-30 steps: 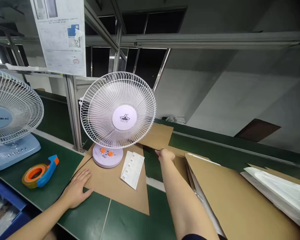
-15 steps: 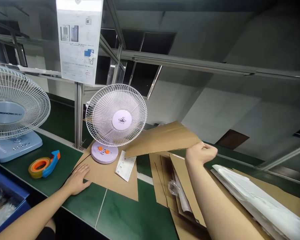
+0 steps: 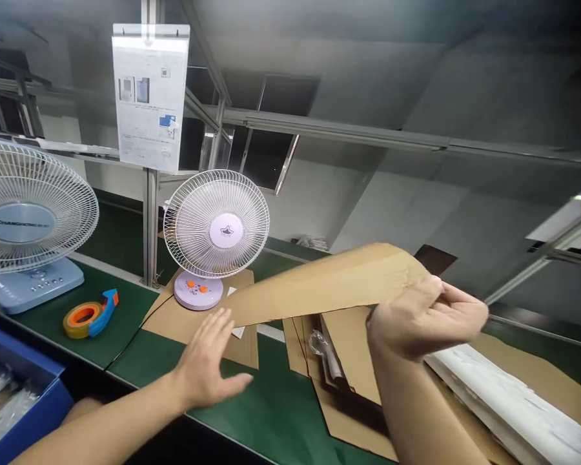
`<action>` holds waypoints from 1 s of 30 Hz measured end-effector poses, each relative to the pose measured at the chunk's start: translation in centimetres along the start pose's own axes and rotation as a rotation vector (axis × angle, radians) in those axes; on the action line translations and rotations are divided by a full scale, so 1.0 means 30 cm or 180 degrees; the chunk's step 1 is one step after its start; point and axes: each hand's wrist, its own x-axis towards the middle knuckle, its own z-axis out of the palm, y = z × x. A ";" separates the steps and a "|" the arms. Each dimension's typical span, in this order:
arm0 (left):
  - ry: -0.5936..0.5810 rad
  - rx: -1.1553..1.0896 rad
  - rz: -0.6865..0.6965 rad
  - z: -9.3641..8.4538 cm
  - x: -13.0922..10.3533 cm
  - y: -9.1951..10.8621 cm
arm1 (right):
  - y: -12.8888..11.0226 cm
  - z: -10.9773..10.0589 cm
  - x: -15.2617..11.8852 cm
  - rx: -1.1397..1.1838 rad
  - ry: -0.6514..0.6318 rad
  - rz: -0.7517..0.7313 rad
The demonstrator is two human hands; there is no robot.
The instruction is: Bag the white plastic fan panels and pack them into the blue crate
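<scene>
My right hand (image 3: 426, 316) is closed on the right end of a long brown cardboard flap (image 3: 319, 284), raised above the bench. Its left end reaches down beside the base of a lilac fan (image 3: 198, 292). My left hand (image 3: 212, 365) is open, fingers spread, near the flap's left end; whether it touches the flap I cannot tell. Under the fan lies a flat cardboard sheet (image 3: 174, 315). A white paper (image 3: 238, 332) is mostly hidden beneath the flap.
A blue fan (image 3: 33, 284) and a tape dispenser (image 3: 104, 313) stand on the green bench at left. A blue bin (image 3: 26, 429) is at lower left. An open carton (image 3: 358, 361) and white foam sheets (image 3: 523, 400) lie at right. A printed sheet (image 3: 150, 103) hangs above.
My left hand has lifted off the cardboard sheet and moved right towards the flap. My right hand has moved right and nearer with the flap, which now covers most of the white paper.
</scene>
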 end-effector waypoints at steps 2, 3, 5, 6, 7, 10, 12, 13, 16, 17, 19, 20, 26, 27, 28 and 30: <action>0.0283 -0.0032 0.0108 -0.050 0.077 0.131 | -0.159 -0.054 -0.046 0.0279 -0.0015 -0.0132; 0.0376 -0.0038 0.0081 -0.076 0.106 0.169 | -0.237 -0.081 -0.068 0.0348 -0.0054 -0.0158; 0.0457 -0.0034 -0.0036 -0.128 0.144 0.193 | -0.378 -0.131 -0.109 0.0536 -0.0116 -0.0206; 0.0465 -0.0029 -0.0098 -0.154 0.154 0.186 | -0.436 -0.151 -0.126 0.0701 -0.0133 -0.0248; 0.0480 -0.0025 -0.0159 -0.179 0.161 0.170 | -0.487 -0.165 -0.142 0.0952 -0.0209 -0.0248; 0.0656 -0.0053 -0.0389 -0.252 0.166 0.114 | -0.594 -0.179 -0.175 0.1911 -0.0582 -0.0181; 0.0857 -0.0119 -0.0610 -0.298 0.165 0.090 | -0.634 -0.178 -0.191 0.2423 -0.1056 -0.0282; 0.0973 -0.0148 -0.0749 -0.320 0.163 0.082 | -0.646 -0.179 -0.200 0.2594 -0.1364 -0.0353; 0.1319 -0.0201 -0.1363 -0.383 0.149 0.059 | -0.653 -0.193 -0.244 0.2874 -0.2386 -0.0401; 0.1408 -0.0232 -0.1591 -0.405 0.141 0.045 | -0.643 -0.201 -0.265 0.2881 -0.2611 -0.0370; 0.1599 -0.0331 -0.1956 -0.450 0.114 -0.003 | -0.604 -0.219 -0.315 0.2691 -0.2768 -0.0283; 0.1730 -0.0390 -0.2075 -0.472 0.095 -0.036 | -0.574 -0.228 -0.339 0.2501 -0.2654 -0.0220; 0.2356 -0.1173 -0.2672 -0.601 -0.090 -0.266 | -0.316 -0.301 -0.399 0.0903 -0.0710 -0.0612; 0.2374 -0.1375 -0.2738 -0.625 -0.133 -0.286 | -0.280 -0.317 -0.399 0.0649 -0.0774 -0.0614; 0.2387 -0.1566 -0.2798 -0.648 -0.176 -0.299 | -0.250 -0.331 -0.397 0.0401 -0.0937 -0.0451; 0.2411 -0.1917 -0.2934 -0.695 -0.265 -0.308 | -0.207 -0.349 -0.398 0.0224 -0.1446 0.0272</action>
